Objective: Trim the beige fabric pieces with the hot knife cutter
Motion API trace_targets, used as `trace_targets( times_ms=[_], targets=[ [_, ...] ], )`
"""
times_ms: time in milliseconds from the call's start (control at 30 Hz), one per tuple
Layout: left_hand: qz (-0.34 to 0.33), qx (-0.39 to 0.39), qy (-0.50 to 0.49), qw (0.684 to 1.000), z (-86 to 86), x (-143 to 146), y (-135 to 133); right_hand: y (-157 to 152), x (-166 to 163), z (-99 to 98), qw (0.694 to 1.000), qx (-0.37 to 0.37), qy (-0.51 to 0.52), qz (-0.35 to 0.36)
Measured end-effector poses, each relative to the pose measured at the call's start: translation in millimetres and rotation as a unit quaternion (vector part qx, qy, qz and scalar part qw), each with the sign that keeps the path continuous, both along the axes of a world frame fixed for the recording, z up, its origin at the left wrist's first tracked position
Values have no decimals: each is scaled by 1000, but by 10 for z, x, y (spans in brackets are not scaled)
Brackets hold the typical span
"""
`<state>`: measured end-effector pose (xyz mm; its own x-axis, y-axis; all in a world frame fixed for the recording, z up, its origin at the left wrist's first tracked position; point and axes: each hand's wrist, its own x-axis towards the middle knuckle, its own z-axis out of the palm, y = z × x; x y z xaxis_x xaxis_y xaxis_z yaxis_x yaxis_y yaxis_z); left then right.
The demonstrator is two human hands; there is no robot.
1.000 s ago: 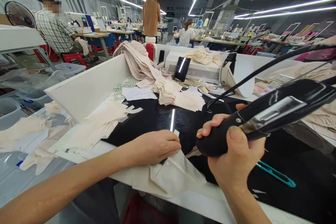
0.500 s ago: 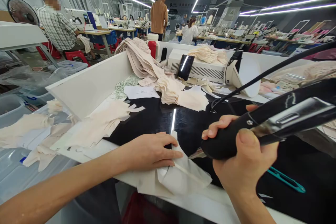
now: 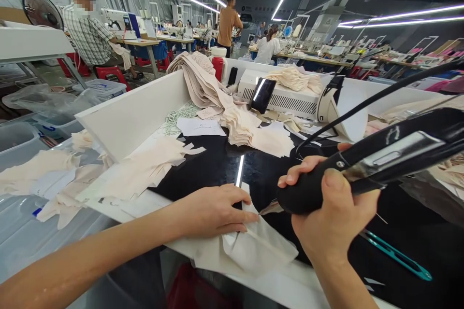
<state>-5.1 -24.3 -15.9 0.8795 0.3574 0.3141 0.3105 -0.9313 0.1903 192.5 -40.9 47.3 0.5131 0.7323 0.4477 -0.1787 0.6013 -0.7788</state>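
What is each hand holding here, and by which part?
Right hand grips the black corded tool around its rounded handle end. Left hand holds nothing; it presses flat on the pale fabric piece.

Left hand [image 3: 213, 210] slid right along white fabric piece [image 3: 261, 246], nearer iron [image 3: 362, 164].

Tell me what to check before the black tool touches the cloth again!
1. Left hand flat on the cloth piece: ok.
2. Right hand wrapped around the black tool: ok.
3. Tool tip clear of left fingertips: not ok, very close.
4. Cord free of snags: cannot tell.
5. Teal clippers away from the work: ok.
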Motion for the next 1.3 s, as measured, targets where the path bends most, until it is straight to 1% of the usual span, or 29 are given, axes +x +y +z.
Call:
trace_targets(
  times_ms=[233,400,533,633,767,900,967,1033,1100,1200,1300],
  targets=[
    [6,-3,-3,1000,-4,14,-13,58,-36,17,1000,17,-5,3],
    [8,-1,-16,1000,-38,21,-11,89,-51,11,1000,3,-19,6],
    [9,-6,-17,1000,-59,27,-7,133,-50,11,1000,15,-12,2],
    [10,-7,-17,1000,-76,36,-2,166,-59,-17,1000,26,-11,6],
    [15,-6,-28,999,-111,36,5,183,-68,-69,1000,6,-14,16],
    [16,-10,-46,999,-124,38,5,177,-23,-82,1000,7,-11,16],
    [40,-28,-56,997,-103,67,-7,173,42,-82,1000,12,-21,6],
    [84,-43,-51,994,-68,128,-28,167,142,-92,999,16,-45,-5],
    [134,-41,-22,990,-28,215,-52,161,271,-112,997,10,-71,-12],
    [183,-7,34,983,7,354,-74,149,493,-140,992,-31,-113,-36],
    [184,20,66,980,6,431,-57,137,720,-136,977,-91,-179,-74]
  ],
)
